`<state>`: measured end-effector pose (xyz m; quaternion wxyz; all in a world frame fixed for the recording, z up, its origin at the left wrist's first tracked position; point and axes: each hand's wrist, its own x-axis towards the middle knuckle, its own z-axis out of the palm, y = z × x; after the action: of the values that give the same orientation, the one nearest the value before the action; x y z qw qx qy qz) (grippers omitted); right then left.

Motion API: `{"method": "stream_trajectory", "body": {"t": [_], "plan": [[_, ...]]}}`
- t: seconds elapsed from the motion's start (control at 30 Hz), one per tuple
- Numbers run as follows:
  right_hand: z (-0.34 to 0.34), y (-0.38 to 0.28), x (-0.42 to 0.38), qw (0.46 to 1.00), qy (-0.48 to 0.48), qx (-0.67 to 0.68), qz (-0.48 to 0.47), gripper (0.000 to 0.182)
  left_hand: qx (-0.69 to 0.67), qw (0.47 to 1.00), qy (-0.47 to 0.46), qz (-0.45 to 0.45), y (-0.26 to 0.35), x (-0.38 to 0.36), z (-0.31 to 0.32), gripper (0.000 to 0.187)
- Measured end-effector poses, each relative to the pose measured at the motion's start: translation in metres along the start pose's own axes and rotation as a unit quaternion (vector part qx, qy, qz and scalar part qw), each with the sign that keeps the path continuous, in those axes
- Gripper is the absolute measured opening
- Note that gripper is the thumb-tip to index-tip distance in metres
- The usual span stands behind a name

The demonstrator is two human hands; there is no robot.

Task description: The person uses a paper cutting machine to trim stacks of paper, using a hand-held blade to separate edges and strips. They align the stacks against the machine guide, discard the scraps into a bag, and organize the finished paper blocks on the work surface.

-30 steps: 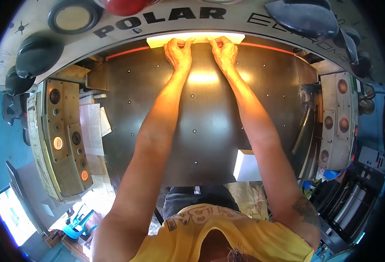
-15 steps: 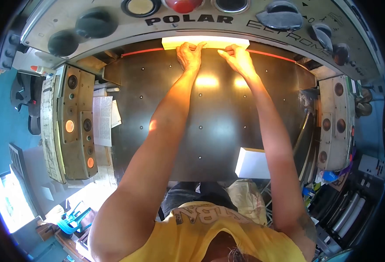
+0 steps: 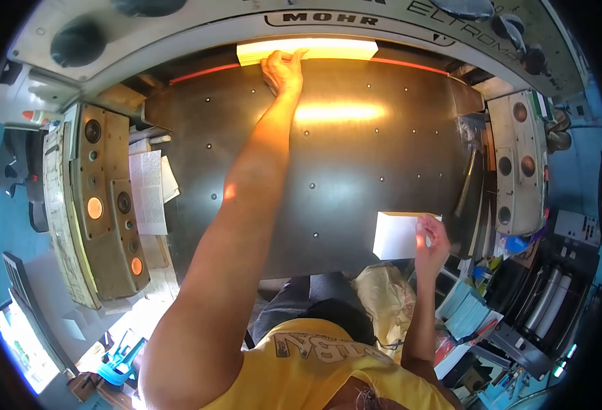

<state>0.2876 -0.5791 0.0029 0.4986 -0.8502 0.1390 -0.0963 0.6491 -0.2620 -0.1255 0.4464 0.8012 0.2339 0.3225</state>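
Note:
A long stack of paper (image 3: 335, 50), lit yellow, lies at the back of the dark metal table (image 3: 342, 154), under the machine's front beam. My left hand (image 3: 284, 70) is at the left part of its front edge, with curled fingers and the thumb against the paper. Near the table's front edge on the right sits a smaller white block of stacked paper (image 3: 395, 236). My right hand (image 3: 432, 239) is at its right end, thumb and fingertips closed at the upper right corner. How deep the fingers grip is hard to make out.
A red line (image 3: 410, 65) runs along the back on both sides of the long stack. Control boxes (image 3: 103, 198) stand left and right. A printed sheet (image 3: 148, 191) lies at the left edge, a rod (image 3: 466, 179) at the right. A cream bag (image 3: 383, 294) hangs by the front edge.
My right hand has left the long stack and come down to the white paper block at the front right. My left hand stays at the long stack. The whole view has shifted a little.

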Motion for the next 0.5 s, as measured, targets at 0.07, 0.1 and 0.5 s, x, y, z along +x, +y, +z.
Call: {"method": "stream_trajectory", "body": {"t": [0.07, 0.1, 0.5], "plan": [[-0.002, 0.003, -0.012, 1.000, -0.010, -0.011, 0.004, 0.026, 0.003, 1.000, -0.008, -0.003, 0.004, -0.001, -0.003, 0.046], [0.000, 0.002, -0.015, 0.999, -0.021, -0.026, -0.012, 0.026, 0.003, 1.000, -0.010, -0.005, 0.007, -0.001, -0.006, 0.046], [0.062, -0.065, -0.015, 0.963, -0.174, -0.039, -0.204, 0.031, 0.008, 1.000, -0.018, -0.024, 0.000, 0.001, -0.001, 0.044]]}}
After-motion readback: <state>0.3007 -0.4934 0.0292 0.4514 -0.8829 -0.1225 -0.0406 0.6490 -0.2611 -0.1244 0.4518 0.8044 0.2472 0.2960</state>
